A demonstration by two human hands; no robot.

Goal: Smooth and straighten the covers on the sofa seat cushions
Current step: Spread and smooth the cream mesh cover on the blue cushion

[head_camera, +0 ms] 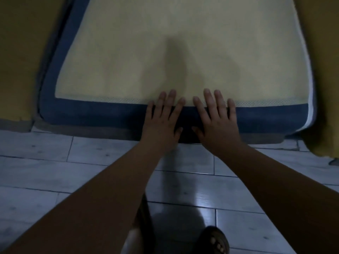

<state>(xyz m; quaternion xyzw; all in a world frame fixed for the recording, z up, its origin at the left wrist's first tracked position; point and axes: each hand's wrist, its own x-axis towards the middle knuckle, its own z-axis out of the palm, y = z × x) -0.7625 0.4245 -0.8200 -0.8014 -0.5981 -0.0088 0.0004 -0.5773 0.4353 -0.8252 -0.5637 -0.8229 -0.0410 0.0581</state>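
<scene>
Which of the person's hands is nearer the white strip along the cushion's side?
Right. The right hand lies flat on the cushion's front edge, left of the white strip; the left hand lies beside it, farther away.

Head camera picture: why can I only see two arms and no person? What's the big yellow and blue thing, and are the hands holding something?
The camera sits on the person's head and looks down, so you see only their arms, as if through their eyes. The big thing is a sofa seat cushion: blue on its sides, with a pale yellow cover on top. The left hand and right hand lie flat, side by side, over its front edge, with fingers straight and fingertips on the cover. They hold nothing; they only rest on it. Below is a grey tiled floor, and at the bottom is what looks like a shoe.
</scene>
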